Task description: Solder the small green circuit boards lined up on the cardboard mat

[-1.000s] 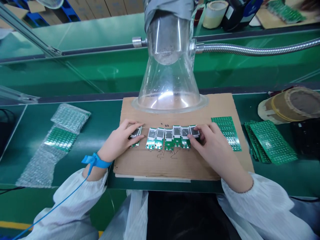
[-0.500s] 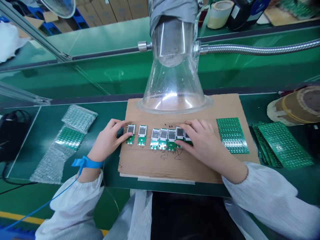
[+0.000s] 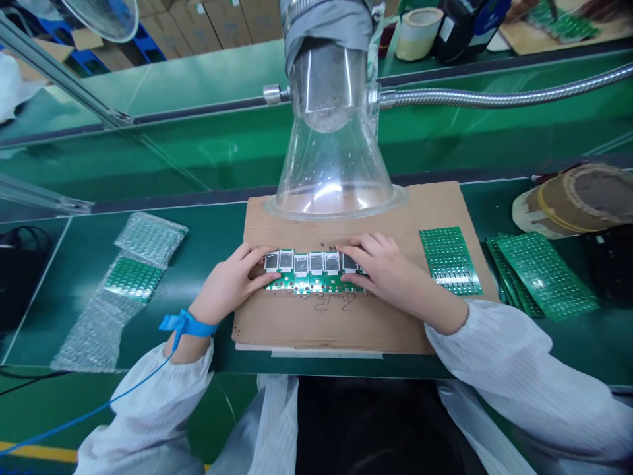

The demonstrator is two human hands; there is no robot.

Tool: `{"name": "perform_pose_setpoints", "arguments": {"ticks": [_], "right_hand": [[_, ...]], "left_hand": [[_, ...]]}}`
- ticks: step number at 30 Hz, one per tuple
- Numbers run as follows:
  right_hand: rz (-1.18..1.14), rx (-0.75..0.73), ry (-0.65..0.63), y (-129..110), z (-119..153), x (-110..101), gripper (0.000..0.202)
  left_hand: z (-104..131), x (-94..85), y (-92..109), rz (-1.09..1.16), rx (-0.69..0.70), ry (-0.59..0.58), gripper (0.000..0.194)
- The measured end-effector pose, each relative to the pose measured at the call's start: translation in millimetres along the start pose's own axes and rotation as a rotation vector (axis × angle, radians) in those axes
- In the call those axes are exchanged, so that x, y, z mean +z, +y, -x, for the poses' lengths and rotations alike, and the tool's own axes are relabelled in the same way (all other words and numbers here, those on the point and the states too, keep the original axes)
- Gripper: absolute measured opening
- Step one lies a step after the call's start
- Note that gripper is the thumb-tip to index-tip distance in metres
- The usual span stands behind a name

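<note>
A row of several small green circuit boards (image 3: 316,282), each with a pale-framed dark rectangle at its upper end, lies side by side on a brown cardboard sheet (image 3: 297,323). At the row's left end, my left hand (image 3: 232,280) grips the outermost board between thumb and index finger. My right hand (image 3: 383,267) holds the right end the same way, its fingers partly covering the last boards. Around my left wrist is a blue strap (image 3: 190,324) with a cord. Handwritten marks show on the cardboard below the row.
A clear funnel hood (image 3: 333,171) hangs over the cardboard's back edge. Right of my hand lies a green board panel (image 3: 450,260), with stacked panels (image 3: 546,274) and a tape-wrapped roll (image 3: 583,198) beyond. Bubble wrap (image 3: 93,330) lies left. Across the partition, a person's hands work at boards.
My left hand has moved right, bringing the two separate left boards against the others. The gaps have closed into one row. My right hand stays at the right end.
</note>
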State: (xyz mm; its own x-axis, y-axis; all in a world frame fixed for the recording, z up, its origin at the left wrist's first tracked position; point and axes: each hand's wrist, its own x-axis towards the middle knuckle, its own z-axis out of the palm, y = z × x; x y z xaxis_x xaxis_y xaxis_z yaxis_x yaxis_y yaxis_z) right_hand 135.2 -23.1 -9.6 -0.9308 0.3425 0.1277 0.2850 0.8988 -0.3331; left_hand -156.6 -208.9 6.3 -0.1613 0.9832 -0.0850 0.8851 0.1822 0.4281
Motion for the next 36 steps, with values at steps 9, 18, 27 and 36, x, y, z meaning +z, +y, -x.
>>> {"name": "perform_pose_setpoints", "arguments": {"ticks": [9,18,27,36], "right_hand": [[-0.028,0.002,0.042,13,12,-14,0.049],[-0.032,0.023,0.040,23,23,-10,0.044],[-0.070,0.059,0.057,42,44,-22,0.049],[-0.046,0.030,0.077,33,36,-18,0.057]], "left_hand": [[0,1.1,4,-0.047,0.001,0.013,0.050],[-4,3.1,10,-0.103,0.008,0.040,0.046],[0,3.7,8,-0.091,0.011,0.025,0.044],[1,-5.5,20,0.044,-0.078,0.153,0.027]]}}
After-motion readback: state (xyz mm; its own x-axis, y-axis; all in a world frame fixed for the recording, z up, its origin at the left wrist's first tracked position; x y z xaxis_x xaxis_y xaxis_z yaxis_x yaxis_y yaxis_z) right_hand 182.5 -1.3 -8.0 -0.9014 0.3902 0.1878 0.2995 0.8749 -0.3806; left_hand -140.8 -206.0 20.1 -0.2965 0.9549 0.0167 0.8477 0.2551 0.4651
